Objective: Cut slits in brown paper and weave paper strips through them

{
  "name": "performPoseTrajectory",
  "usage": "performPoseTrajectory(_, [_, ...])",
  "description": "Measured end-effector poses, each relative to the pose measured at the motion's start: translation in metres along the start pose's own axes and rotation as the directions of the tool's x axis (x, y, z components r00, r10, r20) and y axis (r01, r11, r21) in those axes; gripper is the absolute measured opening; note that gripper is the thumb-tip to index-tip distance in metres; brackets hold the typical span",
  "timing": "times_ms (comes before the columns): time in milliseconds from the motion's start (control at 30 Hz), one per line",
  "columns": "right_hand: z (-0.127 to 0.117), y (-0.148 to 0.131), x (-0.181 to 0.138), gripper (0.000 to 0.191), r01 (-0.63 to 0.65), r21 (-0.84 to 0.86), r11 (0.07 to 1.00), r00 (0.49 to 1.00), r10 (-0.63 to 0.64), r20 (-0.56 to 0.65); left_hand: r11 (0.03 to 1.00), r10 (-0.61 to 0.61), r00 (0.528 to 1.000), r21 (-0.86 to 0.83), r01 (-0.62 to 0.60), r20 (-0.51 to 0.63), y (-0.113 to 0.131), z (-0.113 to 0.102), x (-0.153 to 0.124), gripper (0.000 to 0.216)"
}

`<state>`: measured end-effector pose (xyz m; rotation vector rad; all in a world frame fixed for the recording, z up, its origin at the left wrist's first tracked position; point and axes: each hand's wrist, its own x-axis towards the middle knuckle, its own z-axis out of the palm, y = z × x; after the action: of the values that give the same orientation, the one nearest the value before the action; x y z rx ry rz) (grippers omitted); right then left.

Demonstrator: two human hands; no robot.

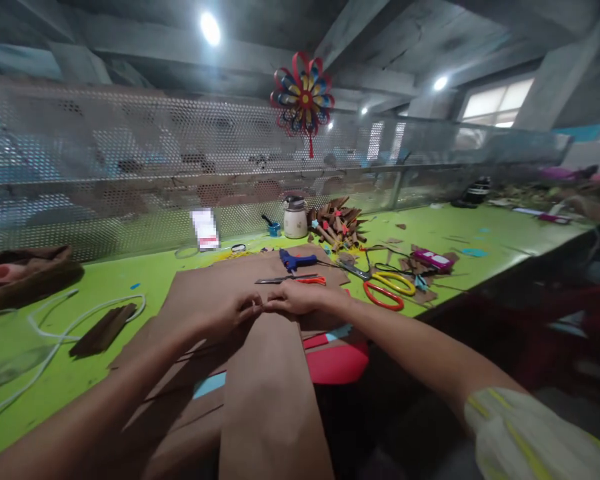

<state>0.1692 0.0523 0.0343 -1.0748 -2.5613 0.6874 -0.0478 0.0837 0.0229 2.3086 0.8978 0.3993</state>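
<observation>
A long strip of brown kraft paper or card [275,393] runs from my hands down toward my body. My left hand [237,311] and my right hand [293,297] meet at its far end, fingers bent and pinched on the edge. Just beyond my right hand lie a pair of scissors with red-orange handles [310,280] and a blue glue gun [297,259], both on a larger brown sheet [195,287]. Beneath the strip, to the right, red paper [337,363] shows. A light blue piece [210,385] sticks out on the left.
Large scissors with red and yellow handles [384,297] lie right, near scraps and a purple box [433,260]. Behind stand a pale jar [295,220] and a pile of brown paper rolls [337,223]. A white cable [63,337] and folded brown strips [103,329] lie left on the green table [125,273].
</observation>
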Motion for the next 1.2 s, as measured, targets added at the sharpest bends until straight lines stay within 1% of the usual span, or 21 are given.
performPoseTrajectory(100, [-0.002,0.008,0.001,0.035,0.016,0.050,0.999,1.000,-0.016,-0.011,0.994,-0.085,0.992,-0.056,0.090,0.091,-0.005,-0.011,0.001,0.053])
performPoseTrajectory(167, [-0.004,0.013,0.003,0.033,0.024,0.088,0.996,0.999,-0.022,-0.027,0.982,-0.132,0.981,-0.115,0.149,0.140,-0.007,-0.017,-0.002,0.055])
performPoseTrajectory(267, [-0.008,0.021,0.009,0.030,0.017,0.123,0.992,0.999,-0.012,-0.041,0.954,-0.175,0.972,-0.217,0.207,0.158,-0.009,-0.022,-0.008,0.053])
performPoseTrajectory(367, [-0.010,0.029,0.016,0.028,0.009,0.162,0.987,0.999,-0.004,-0.036,0.919,-0.203,0.969,-0.315,0.239,0.143,-0.012,-0.020,-0.012,0.050])
performPoseTrajectory(433, [-0.009,0.036,0.020,0.029,0.002,0.188,0.982,0.999,0.007,-0.043,0.906,-0.206,0.969,-0.348,0.241,0.134,-0.015,-0.017,-0.014,0.049])
performPoseTrajectory(600, [-0.006,0.047,0.023,0.034,-0.003,0.254,0.967,0.999,0.014,-0.042,0.892,-0.263,0.960,-0.353,0.281,0.100,-0.016,-0.014,-0.015,0.048])
performPoseTrajectory(767, [-0.011,0.052,0.011,0.038,-0.003,0.304,0.953,0.999,-0.011,0.044,0.896,-0.278,0.960,-0.363,0.258,-0.005,-0.015,-0.011,-0.019,0.047])
performPoseTrajectory(800, [-0.011,0.052,0.008,0.039,-0.014,0.312,0.950,0.999,-0.002,0.051,0.899,-0.276,0.961,-0.356,0.254,-0.013,-0.016,-0.010,-0.019,0.047])
performPoseTrajectory(900, [-0.010,0.055,0.004,0.038,-0.097,0.355,0.930,0.995,0.096,0.019,0.907,-0.274,0.962,-0.335,0.254,-0.015,-0.016,-0.008,-0.021,0.047])
performPoseTrajectory(967, [-0.007,0.057,0.003,0.038,-0.130,0.408,0.904,0.988,0.150,-0.017,0.908,-0.277,0.960,-0.334,0.252,-0.030,-0.014,-0.007,-0.022,0.047])
performPoseTrajectory(1033, [-0.004,0.060,0.004,0.038,-0.123,0.488,0.864,0.983,0.173,-0.059,0.911,-0.283,0.958,-0.328,0.251,-0.052,-0.009,-0.007,-0.023,0.045])
performPoseTrajectory(1100, [0.000,0.062,0.005,0.037,-0.077,0.624,0.778,0.975,0.190,-0.116,0.914,-0.282,0.957,-0.322,0.248,-0.062,-0.004,-0.006,-0.023,0.044])
performPoseTrajectory(1200, [0.006,0.062,0.007,0.035,0.007,0.797,0.604,0.955,0.231,-0.184,0.912,-0.279,0.958,-0.333,0.240,-0.073,0.001,-0.007,-0.024,0.043])
